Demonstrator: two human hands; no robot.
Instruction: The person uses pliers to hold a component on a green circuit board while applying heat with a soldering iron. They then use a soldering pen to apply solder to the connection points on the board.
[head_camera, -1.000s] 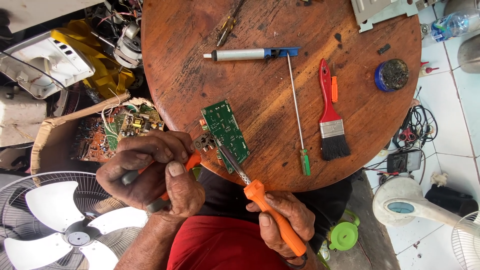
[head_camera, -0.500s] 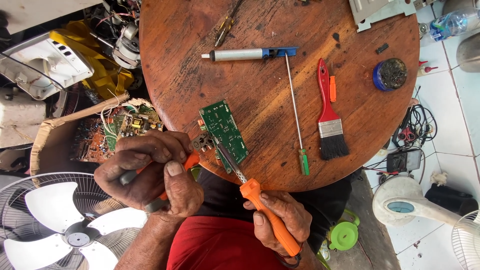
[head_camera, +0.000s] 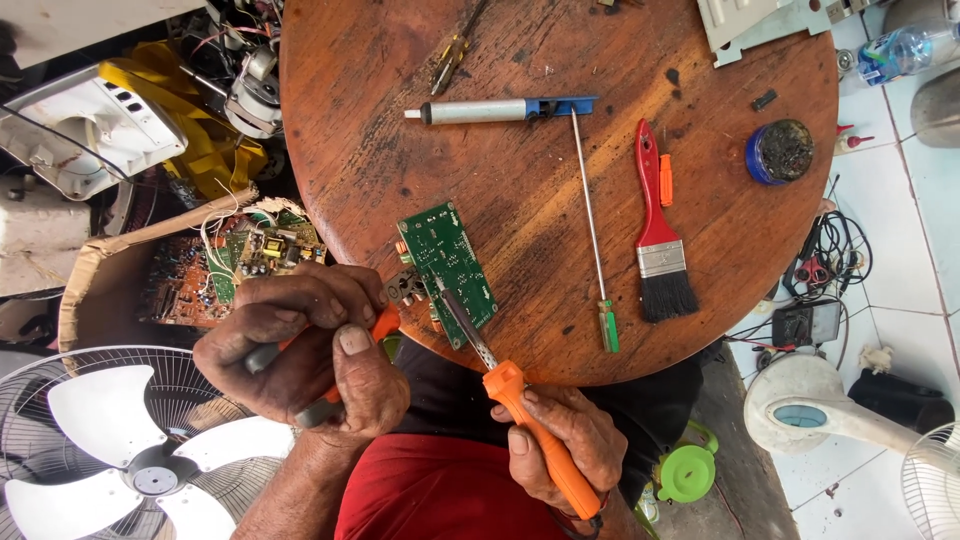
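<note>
A small green circuit board lies near the front edge of a round wooden table. My left hand is closed around orange-handled pliers, whose jaws grip the board's left edge. In my right hand I hold an orange-handled soldering iron; its metal tip rests on the board's lower middle.
On the table lie a grey and blue desoldering pump, a long thin green-handled screwdriver, a red paintbrush and a blue tin. A box of circuit boards and a white fan stand at left.
</note>
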